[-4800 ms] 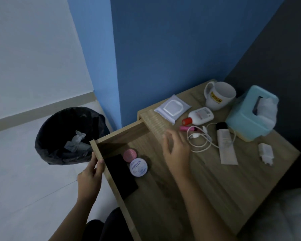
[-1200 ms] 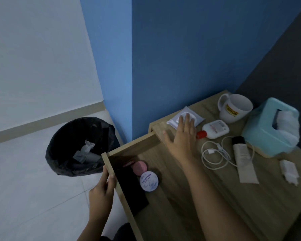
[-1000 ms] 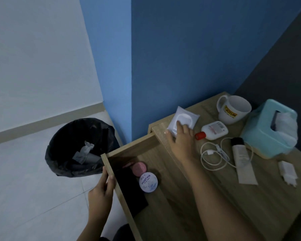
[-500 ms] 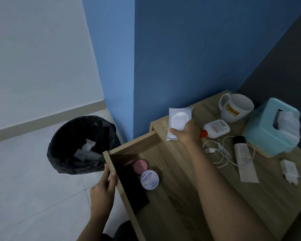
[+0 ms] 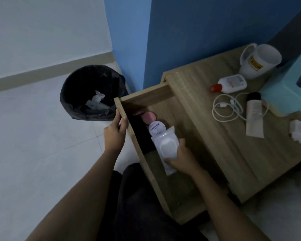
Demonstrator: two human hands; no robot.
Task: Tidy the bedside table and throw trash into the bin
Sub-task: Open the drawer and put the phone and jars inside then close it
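My right hand (image 5: 182,161) grips a white wet-wipes pack (image 5: 165,145) and holds it low inside the open drawer (image 5: 146,169) of the wooden bedside table (image 5: 233,153). The pack lies beside a round white jar (image 5: 156,128), a pink jar (image 5: 148,117) and a flat black item (image 5: 141,134). My left hand (image 5: 115,132) clasps the drawer's front edge. On the floor to the left stands a black-lined bin (image 5: 92,93) with crumpled white trash in it.
The tabletop carries a white mug (image 5: 259,60), a red-capped white bottle (image 5: 230,83), a coiled white cable (image 5: 228,108), a black-capped tube (image 5: 254,113), a white charger plug (image 5: 297,130) and a teal tissue box (image 5: 288,87). Blue walls stand behind.
My right hand lifted the wipes pack off the tabletop's back corner and brought it down into the drawer. My left hand stayed on the drawer front.
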